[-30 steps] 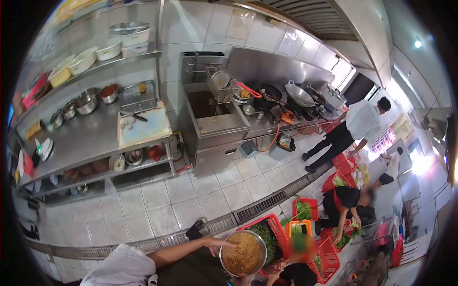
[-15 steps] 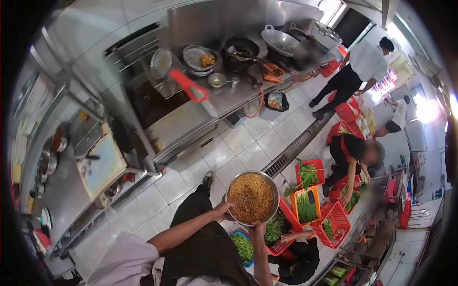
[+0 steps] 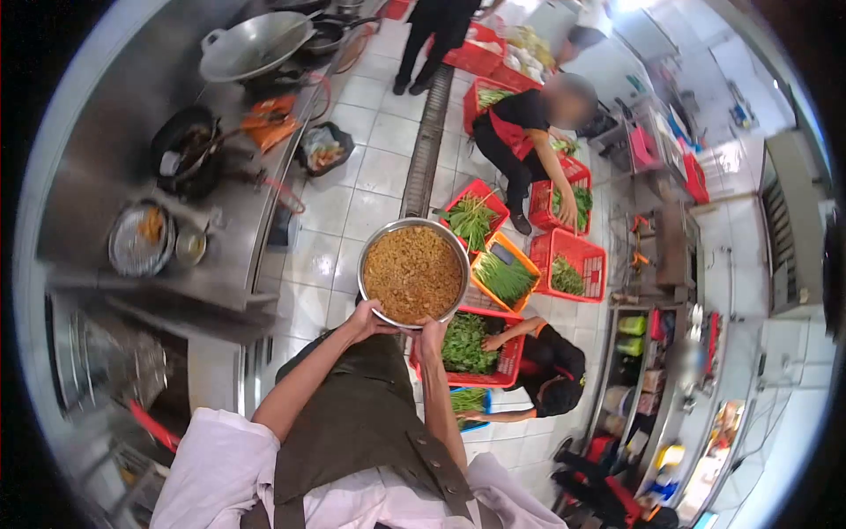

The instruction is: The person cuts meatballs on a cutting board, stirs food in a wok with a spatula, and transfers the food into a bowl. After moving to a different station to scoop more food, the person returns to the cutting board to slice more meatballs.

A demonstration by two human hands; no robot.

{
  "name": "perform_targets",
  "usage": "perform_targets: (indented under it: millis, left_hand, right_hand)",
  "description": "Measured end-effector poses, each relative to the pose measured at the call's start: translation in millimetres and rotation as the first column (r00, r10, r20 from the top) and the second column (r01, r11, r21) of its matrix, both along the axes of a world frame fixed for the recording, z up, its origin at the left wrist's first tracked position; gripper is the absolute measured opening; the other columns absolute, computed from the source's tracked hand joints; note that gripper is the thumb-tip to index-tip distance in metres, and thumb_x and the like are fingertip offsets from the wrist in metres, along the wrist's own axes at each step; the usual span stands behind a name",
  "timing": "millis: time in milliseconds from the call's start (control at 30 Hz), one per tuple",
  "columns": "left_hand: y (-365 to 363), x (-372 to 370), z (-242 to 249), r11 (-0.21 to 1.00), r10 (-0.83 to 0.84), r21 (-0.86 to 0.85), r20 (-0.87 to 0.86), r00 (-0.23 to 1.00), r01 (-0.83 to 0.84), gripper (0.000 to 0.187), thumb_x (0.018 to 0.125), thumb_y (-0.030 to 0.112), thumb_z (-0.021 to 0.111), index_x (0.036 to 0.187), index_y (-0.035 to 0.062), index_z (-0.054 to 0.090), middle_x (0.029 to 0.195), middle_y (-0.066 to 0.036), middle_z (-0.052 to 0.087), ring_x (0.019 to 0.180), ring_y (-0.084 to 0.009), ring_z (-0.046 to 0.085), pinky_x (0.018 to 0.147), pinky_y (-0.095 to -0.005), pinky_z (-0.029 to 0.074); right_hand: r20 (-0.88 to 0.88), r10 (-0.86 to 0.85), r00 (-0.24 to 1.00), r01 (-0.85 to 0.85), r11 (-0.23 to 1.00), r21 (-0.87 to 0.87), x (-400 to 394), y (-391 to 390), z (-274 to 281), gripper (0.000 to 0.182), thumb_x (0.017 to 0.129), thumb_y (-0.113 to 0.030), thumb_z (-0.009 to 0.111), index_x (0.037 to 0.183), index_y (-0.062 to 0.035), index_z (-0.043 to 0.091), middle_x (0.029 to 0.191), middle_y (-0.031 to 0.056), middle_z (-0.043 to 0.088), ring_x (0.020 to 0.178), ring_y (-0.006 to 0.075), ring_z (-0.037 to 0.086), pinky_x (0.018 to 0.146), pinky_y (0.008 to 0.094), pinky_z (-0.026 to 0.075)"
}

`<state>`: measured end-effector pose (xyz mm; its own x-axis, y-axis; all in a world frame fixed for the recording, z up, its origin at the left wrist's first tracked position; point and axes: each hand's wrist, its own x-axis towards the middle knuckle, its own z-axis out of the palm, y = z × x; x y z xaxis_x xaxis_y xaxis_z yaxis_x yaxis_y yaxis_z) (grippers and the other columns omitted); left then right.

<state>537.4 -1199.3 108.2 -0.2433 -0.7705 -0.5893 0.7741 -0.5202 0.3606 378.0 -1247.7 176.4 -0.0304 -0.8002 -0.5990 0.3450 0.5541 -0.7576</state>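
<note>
A round metal bowl (image 3: 363,275) is held out in front of me. Brown, crumbly cooked food (image 3: 412,271) fills it almost to the rim. My left hand (image 3: 365,321) grips its near left side, thumb over the edge. Close beside it, my right hand (image 3: 430,333) is closed on the near edge; the fingers under the bowl are hidden. Just past the bowl, on the floor, stands a red crate of leafy greens (image 3: 467,346).
To the left runs a steel cooking counter with a large wok (image 3: 256,48) and a dark pan (image 3: 185,152). A floor drain (image 3: 429,145) crosses the tiles. Two people crouch by several vegetable crates (image 3: 577,264) on the right. A bin (image 3: 324,148) stands near the counter.
My view has swung to the right, so the counter and wok now lie farther left. Both hands still hold the bowl. A crouching person at the lower right is now more fully visible.
</note>
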Motion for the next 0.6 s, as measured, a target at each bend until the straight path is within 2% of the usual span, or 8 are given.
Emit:
perform_targets:
  millis: [100, 200, 333, 400, 433, 500, 533, 600]
  left_hand:
    - [-82.0, 39.9, 23.5, 0.996, -0.084, 0.005, -0.015, 0.996, 0.084, 0.065, 0.078, 0.019, 0.051, 0.138, -0.0035, 0.044, 0.133, -0.023, 0.057, 0.119, -0.0366, 0.059, 0.100, -0.0522, 0.051]
    - [-164.1, 99.5, 3.2, 0.996, -0.080, 0.022, -0.034, 0.996, 0.081, 0.066, 0.078, 0.017, 0.051, 0.141, -0.0029, 0.042, 0.134, -0.023, 0.056, 0.121, -0.0364, 0.059, 0.101, -0.0514, 0.050]
    - [-247.2, 140.5, 29.4, 0.997, 0.075, 0.015, -0.003, 0.997, -0.075, 0.066, 0.081, 0.012, 0.048, 0.142, -0.0095, 0.036, 0.137, -0.025, 0.053, 0.127, -0.0400, 0.053, 0.108, -0.0539, 0.046]
    - [-256.0, 161.4, 49.3, 0.984, 0.180, -0.007, -0.001, 0.984, -0.180, 0.061, 0.085, 0.011, 0.045, 0.140, -0.0150, 0.036, 0.139, -0.028, 0.051, 0.130, -0.0413, 0.051, 0.109, -0.0575, 0.044]
    - [-268.6, 179.3, 72.4, 0.979, 0.203, -0.034, 0.002, 0.979, -0.203, 0.059, 0.086, 0.011, 0.045, 0.140, -0.0123, 0.037, 0.139, -0.027, 0.050, 0.128, -0.0397, 0.053, 0.108, -0.0569, 0.045]
    - [-280.2, 216.1, 46.8, 0.927, 0.325, 0.180, 0.054, 0.944, -0.329, 0.053, 0.084, 0.005, 0.051, 0.133, -0.0106, 0.042, 0.125, -0.024, 0.057, 0.111, -0.0396, 0.062, 0.098, -0.0583, 0.053]
    - [-290.7, 236.2, 70.1, 0.900, 0.408, 0.136, 0.073, 0.910, -0.414, 0.053, 0.081, -0.001, 0.052, 0.132, -0.0099, 0.041, 0.122, -0.023, 0.056, 0.109, -0.0398, 0.063, 0.089, -0.0582, 0.058]
    - [-312.2, 282.3, 104.7, 0.854, 0.484, 0.112, 0.191, 0.854, -0.509, 0.063, 0.081, -0.002, 0.051, 0.141, -0.0069, 0.031, 0.125, -0.024, 0.054, 0.108, -0.0383, 0.063, 0.084, -0.0553, 0.062]
  right_hand:
    - [0.021, 0.046, 0.999, -0.045, 0.998, -0.039, 27.7, -80.3, -22.8, 0.077, 0.074, 0.009, 0.043, 0.143, -0.0178, 0.021, 0.134, 0.0226, 0.047, 0.097, 0.0442, 0.066, 0.059, 0.0520, 0.065]
    - [0.022, 0.074, 0.997, -0.075, 0.997, 0.032, 82.3, -158.4, -53.4, 0.077, 0.076, 0.008, 0.043, 0.145, -0.0160, 0.018, 0.132, 0.0219, 0.048, 0.097, 0.0417, 0.067, 0.060, 0.0495, 0.065]
    - [-0.106, 0.125, 0.987, -0.119, 0.991, 0.057, 140.8, -256.7, 15.5, 0.066, 0.079, 0.004, 0.046, 0.143, -0.0056, 0.030, 0.127, 0.0218, 0.055, 0.096, 0.0367, 0.069, 0.064, 0.0467, 0.065]
    - [-0.074, 0.301, 0.951, -0.291, 0.950, 0.116, 161.1, -286.4, 26.7, 0.054, 0.082, 0.000, 0.048, 0.135, 0.0018, 0.041, 0.122, 0.0216, 0.060, 0.097, 0.0338, 0.069, 0.070, 0.0439, 0.064]
    - [-0.039, 0.419, 0.907, -0.410, 0.901, 0.142, 167.9, -302.6, 33.2, 0.046, 0.085, -0.003, 0.049, 0.129, 0.0071, 0.049, 0.119, 0.0213, 0.063, 0.099, 0.0317, 0.069, 0.074, 0.0412, 0.063]
    - [0.073, 0.598, 0.798, -0.601, 0.781, 0.171, 192.5, -332.2, 13.5, 0.038, 0.091, -0.014, 0.055, 0.119, 0.0107, 0.058, 0.109, 0.0218, 0.068, 0.091, 0.0320, 0.072, 0.078, 0.0356, 0.061]
    - [0.072, 0.725, 0.685, -0.723, 0.664, 0.191, 211.2, -356.6, 35.8, 0.039, 0.092, -0.014, 0.056, 0.121, 0.0112, 0.055, 0.103, 0.0233, 0.069, 0.085, 0.0345, 0.073, 0.073, 0.0370, 0.062]
    - [0.065, 0.784, 0.618, -0.782, 0.604, 0.155, 256.0, -391.6, 47.5, 0.040, 0.090, -0.012, 0.056, 0.122, 0.0126, 0.051, 0.102, 0.0240, 0.069, 0.084, 0.0352, 0.073, 0.068, 0.0376, 0.062]
